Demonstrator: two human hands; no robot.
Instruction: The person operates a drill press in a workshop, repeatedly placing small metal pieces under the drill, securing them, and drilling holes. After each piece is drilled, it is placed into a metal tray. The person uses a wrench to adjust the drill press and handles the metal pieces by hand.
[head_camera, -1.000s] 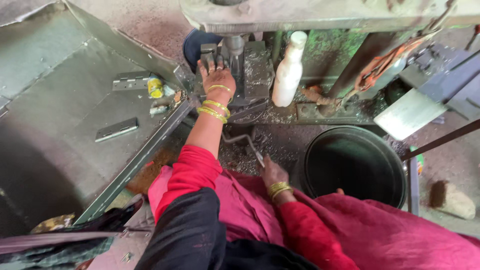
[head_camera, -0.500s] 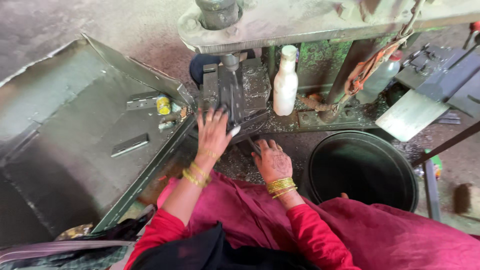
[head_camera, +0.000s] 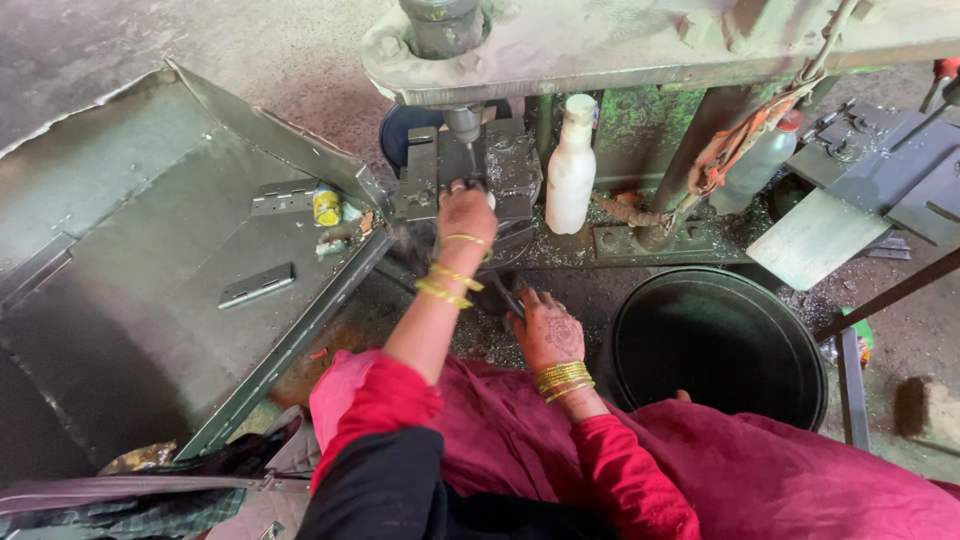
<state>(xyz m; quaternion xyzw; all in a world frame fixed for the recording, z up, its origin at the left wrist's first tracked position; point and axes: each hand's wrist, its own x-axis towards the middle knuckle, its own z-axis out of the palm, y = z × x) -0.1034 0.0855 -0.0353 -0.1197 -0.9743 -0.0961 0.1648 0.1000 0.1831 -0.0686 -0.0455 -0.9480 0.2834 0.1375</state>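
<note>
My left hand (head_camera: 466, 210) reaches forward onto the die block (head_camera: 505, 165) of a press machine (head_camera: 640, 40), fingertips under the ram (head_camera: 462, 122); what it pinches there is hidden. My right hand (head_camera: 545, 328) rests low in front of the press on a heap of small metal pieces (head_camera: 480, 335), fingers curled around a thin dark metal piece (head_camera: 507, 297). Both wrists carry gold bangles and red sleeves.
A white plastic bottle (head_camera: 571, 165) stands right of the die. A black round tub (head_camera: 720, 345) sits at right. A large sheet-metal tray (head_camera: 130, 290) at left holds metal hinges (head_camera: 256, 285) and a small yellow tin (head_camera: 327, 206). Flat metal plates (head_camera: 860, 190) lie at far right.
My left hand has moved forward from the heap up to the die under the ram. My right hand has stayed low by the heap, closing on a metal piece.
</note>
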